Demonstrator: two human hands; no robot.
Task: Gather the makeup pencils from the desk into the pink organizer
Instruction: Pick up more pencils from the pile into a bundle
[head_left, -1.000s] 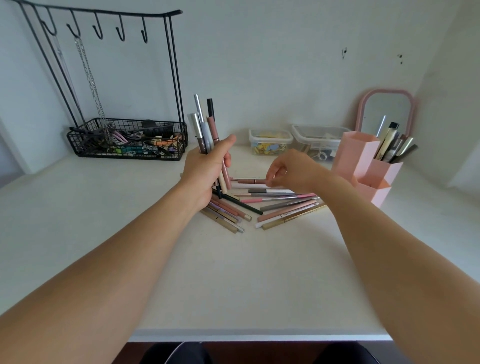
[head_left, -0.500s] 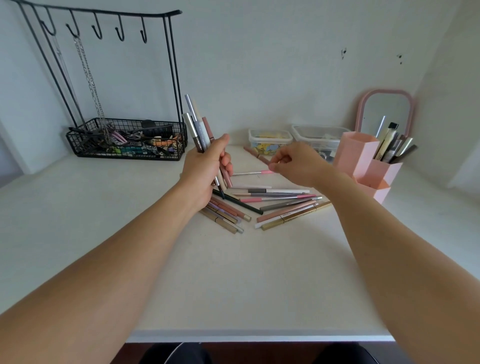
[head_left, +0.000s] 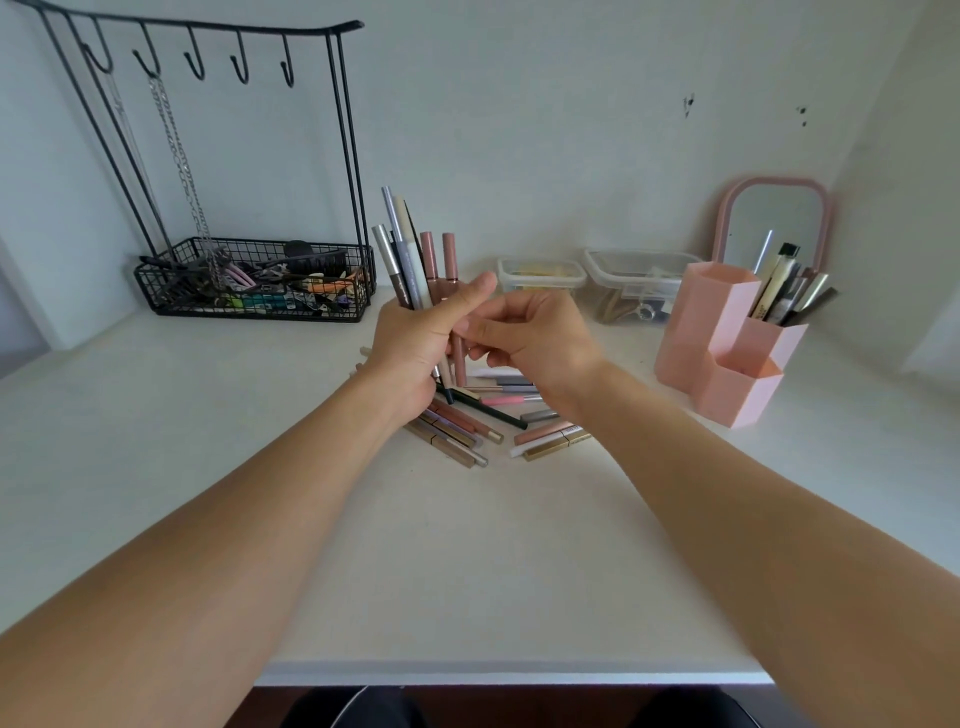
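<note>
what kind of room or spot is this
Probably a vanity or dressing desk at home: a pink-framed mirror stands by the wall, a black wire jewellery rack holds hanging chains, and makeup pencils lie beside a pink organizer.

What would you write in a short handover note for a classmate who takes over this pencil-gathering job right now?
Left hand: grips an upright bundle of pencils.
Right hand: its fingers pinch a pink pencil at the bundle.
Pink organizer: some pencils already stand in its back compartment.
Left to do: pick up the loose pencils on the desk, then put them all in the organizer.
</note>
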